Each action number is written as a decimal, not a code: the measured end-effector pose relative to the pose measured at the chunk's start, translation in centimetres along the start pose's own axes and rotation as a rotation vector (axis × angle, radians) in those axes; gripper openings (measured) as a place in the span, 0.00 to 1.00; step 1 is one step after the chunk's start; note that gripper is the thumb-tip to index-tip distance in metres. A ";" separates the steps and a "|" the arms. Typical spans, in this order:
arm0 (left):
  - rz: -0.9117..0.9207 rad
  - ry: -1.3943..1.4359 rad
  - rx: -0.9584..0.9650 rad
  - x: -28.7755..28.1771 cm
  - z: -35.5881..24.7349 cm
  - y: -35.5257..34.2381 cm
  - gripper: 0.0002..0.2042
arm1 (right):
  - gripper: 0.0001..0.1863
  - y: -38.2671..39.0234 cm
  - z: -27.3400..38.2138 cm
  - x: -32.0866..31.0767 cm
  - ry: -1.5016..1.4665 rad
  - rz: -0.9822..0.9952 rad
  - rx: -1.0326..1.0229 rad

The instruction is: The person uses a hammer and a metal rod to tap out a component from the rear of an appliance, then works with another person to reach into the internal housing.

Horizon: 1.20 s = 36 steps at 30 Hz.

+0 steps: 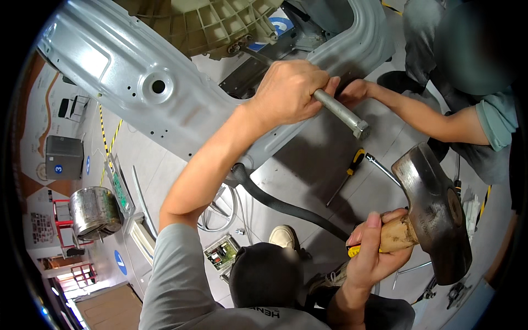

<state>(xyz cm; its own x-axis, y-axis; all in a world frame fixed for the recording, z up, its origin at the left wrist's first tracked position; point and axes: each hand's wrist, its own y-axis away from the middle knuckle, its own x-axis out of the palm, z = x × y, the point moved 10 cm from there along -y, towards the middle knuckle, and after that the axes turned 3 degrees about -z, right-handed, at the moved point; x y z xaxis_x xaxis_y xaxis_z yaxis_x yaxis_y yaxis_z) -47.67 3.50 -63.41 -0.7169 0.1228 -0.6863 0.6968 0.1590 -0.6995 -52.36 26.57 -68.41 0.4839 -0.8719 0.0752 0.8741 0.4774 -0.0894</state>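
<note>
My left hand (291,91) is closed round a long steel bolt-like rod (341,114) with a hex head at its near right end. The rod's far end reaches to a hole area on the ribbed, yellowish plastic tub (212,27), inside a grey sheet-metal cabinet (181,102). Lower right, my right hand (377,261) grips a heavy sledgehammer (432,206) by its wooden handle, close under the head. The hammer head is apart from the rod. A small yellow patch shows beside my right palm; what it belongs to is unclear.
A co-worker's hand (355,92) is at the cabinet's right edge, close to the rod. A grey corrugated hose (286,208) runs from the cabinet toward my right hand. On the floor lie a screwdriver (352,173), a circuit board unit (223,254) and a metal drum (93,212).
</note>
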 end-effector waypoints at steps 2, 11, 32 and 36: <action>-0.032 0.028 0.025 -0.4 -0.5 -0.2 0.18 | 0.08 0.0 -0.1 -0.2 0.025 0.020 -0.016; -0.112 0.097 0.131 -1.9 -2.2 -2.4 0.18 | 0.08 -0.6 -0.4 -0.7 0.027 -0.036 -0.019; -0.085 0.098 0.053 -2.3 1.6 -2.1 0.20 | 0.06 -0.4 0.5 0.2 0.096 0.017 -0.048; -0.055 0.096 0.037 -1.9 2.1 -1.6 0.18 | 0.09 -1.0 4.0 0.4 0.326 0.109 -0.356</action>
<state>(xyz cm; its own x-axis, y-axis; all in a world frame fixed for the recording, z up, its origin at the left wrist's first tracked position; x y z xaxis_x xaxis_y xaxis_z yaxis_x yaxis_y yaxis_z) -47.39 0.96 -61.40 -0.7519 0.2082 -0.6255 0.6553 0.1322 -0.7437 -52.87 26.20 -64.37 0.4839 -0.8347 -0.2628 0.7227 0.5505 -0.4178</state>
